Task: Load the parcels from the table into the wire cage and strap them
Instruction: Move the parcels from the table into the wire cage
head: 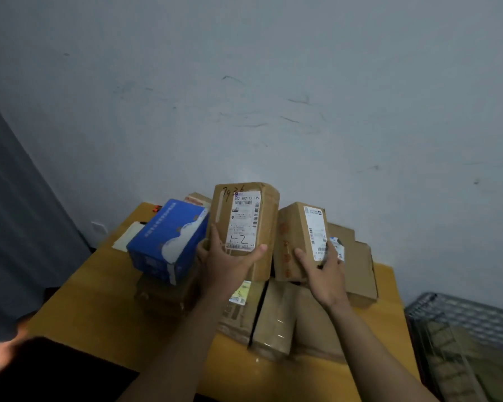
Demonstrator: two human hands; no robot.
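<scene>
Dim, bluish indoor light with soft shadows. Wide-angle distortion bends the wall point(273, 82) at the edges. The wire cage point(462, 311) is blurred, and the lower-left corner glows overexposed.

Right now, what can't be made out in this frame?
Head view:
- wire cage: cut off by right, bottom edges; contents blurred.
- lower parcels: partly hidden by left hand, right hand, forearms.
- label fine print on tall parcel, smaller parcel: too small.
- bottom-left corner: dark blur.
</scene>
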